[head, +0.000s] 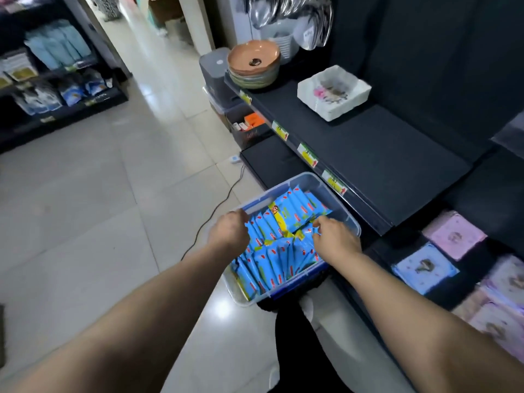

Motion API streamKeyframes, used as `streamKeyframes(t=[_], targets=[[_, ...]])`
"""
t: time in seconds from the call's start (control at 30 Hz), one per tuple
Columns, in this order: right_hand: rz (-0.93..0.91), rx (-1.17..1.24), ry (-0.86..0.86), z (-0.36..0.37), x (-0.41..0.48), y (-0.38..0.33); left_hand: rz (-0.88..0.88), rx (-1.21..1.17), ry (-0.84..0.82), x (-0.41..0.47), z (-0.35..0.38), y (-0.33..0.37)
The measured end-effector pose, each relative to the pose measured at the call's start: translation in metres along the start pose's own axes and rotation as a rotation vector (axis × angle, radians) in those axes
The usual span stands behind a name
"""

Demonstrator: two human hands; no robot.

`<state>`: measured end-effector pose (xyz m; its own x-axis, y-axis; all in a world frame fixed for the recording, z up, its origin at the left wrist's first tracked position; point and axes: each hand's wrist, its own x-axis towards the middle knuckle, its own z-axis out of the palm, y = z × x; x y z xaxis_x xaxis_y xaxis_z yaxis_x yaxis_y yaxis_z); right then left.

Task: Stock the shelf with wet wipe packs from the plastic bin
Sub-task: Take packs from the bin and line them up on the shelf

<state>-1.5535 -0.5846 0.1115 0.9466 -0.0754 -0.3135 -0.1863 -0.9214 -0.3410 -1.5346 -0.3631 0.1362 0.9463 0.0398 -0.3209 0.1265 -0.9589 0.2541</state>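
A clear plastic bin (326, 185) sits on the floor beside the dark shelf (377, 154), packed with several blue wet wipe packs (295, 205) standing on edge. My left hand (229, 232) curls over the bin's left rim, its fingertips hidden among the packs. My right hand (334, 236) reaches into the bin from the right, its fingers bent onto the tops of the packs near the middle. Whether either hand has a pack gripped is not clear. The shelf surface in front of the bin is bare.
On the shelf stand stacked bowls (253, 65) and a white square dish (333, 92). Pink and blue packets (453, 236) fill the lower shelf at right. A black cable (224, 199) crosses the tiled floor. Another stocked rack (54, 80) stands far left.
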Motion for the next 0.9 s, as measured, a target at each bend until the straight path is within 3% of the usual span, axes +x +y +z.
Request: streamKeyframes(t=[0.17,0.5,0.67,0.9], targets=[[0.107,0.097,-0.142,0.025,0.073,0.009,-0.043,0.041,-0.119,0.06,0.011,0.005],[0.103,-0.038,-0.284,0.085,0.145,0.0,-0.052,0.014,-0.303,0.124,0.055,-0.006],[0.156,-0.035,-0.232,0.102,0.156,0.003,-0.057,-0.009,-0.358,0.144,0.07,-0.018],[0.413,-0.064,-0.163,0.136,0.17,-0.024,0.05,0.016,-0.443,0.166,0.078,-0.051]])
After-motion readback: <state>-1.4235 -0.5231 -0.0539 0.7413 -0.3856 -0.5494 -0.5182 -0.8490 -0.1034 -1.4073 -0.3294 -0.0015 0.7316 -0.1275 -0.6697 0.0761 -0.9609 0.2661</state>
